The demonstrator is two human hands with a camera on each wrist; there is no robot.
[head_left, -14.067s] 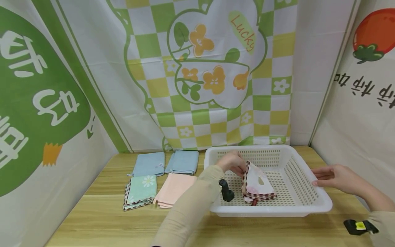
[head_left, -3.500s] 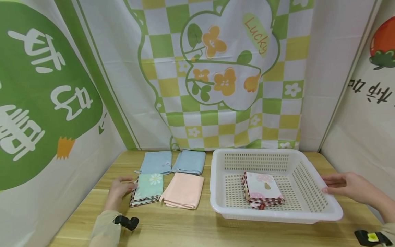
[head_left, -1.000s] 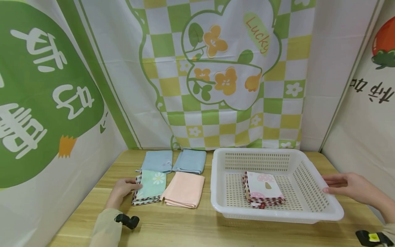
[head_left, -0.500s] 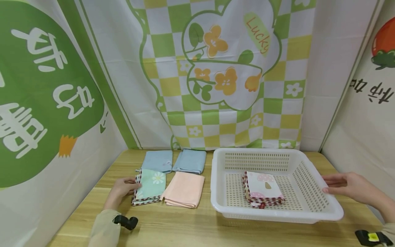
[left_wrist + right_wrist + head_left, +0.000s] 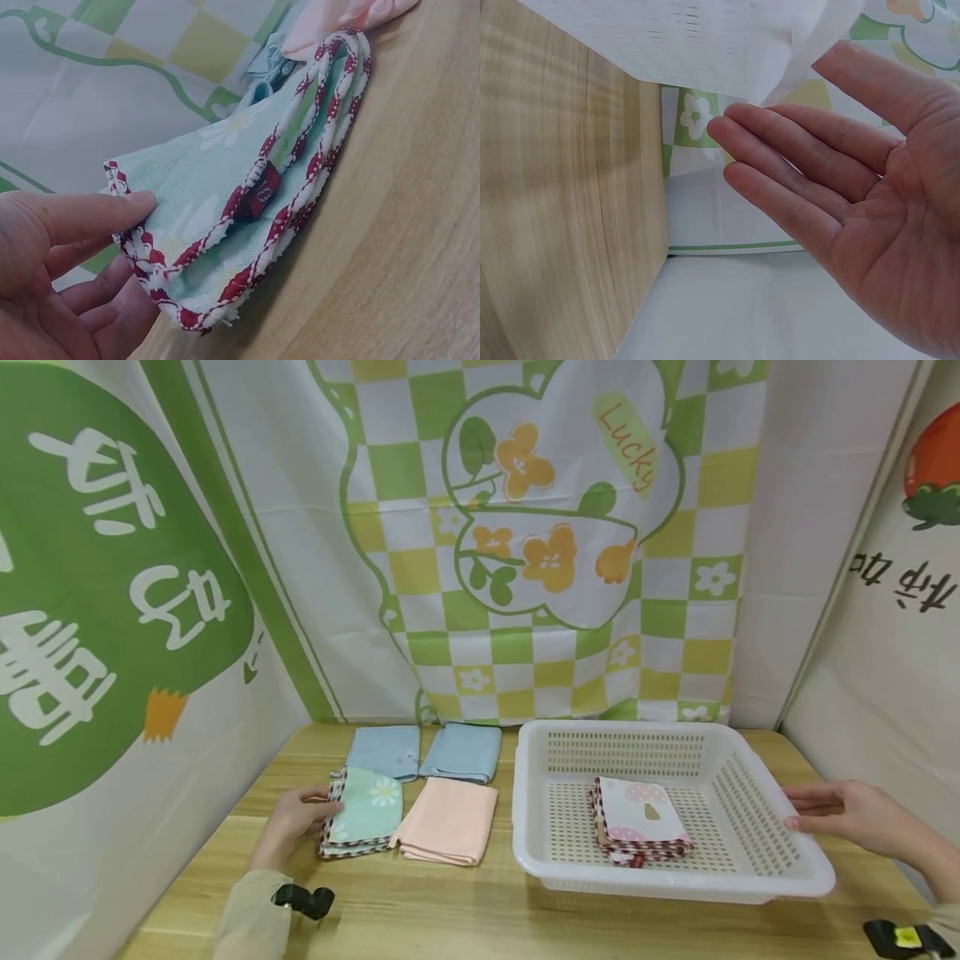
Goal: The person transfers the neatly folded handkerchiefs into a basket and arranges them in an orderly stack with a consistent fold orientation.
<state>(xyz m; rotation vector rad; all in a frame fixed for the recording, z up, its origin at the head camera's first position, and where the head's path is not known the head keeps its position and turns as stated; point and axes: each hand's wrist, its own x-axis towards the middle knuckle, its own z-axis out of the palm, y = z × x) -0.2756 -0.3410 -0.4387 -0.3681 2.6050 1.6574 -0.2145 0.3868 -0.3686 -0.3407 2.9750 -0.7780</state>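
My left hand [image 5: 294,818] pinches the left edge of a folded mint-green handkerchief [image 5: 375,806] with a daisy print and checked trim. In the left wrist view, the thumb [image 5: 105,214] lies on top of the layered cloth [image 5: 195,169] and the other fingers are beneath; that edge is raised off the table. My right hand [image 5: 847,814] is at the right rim of a white perforated plastic basket [image 5: 660,883], its fingers fairly straight in the right wrist view. Inside the basket lies a folded white handkerchief [image 5: 637,810] with pink spots and dark red checked trim.
Two folded blue cloths [image 5: 384,750] lie at the back of the wooden table [image 5: 420,910]. A folded peach cloth [image 5: 450,822] sits between the green handkerchief and the basket. Printed fabric curtains [image 5: 555,677] close off the back and sides.
The left hand let go of the white handkerchief in the basket and moved left to the green one. It now pinches that edge and has lifted it slightly. The right hand stays by the rim.
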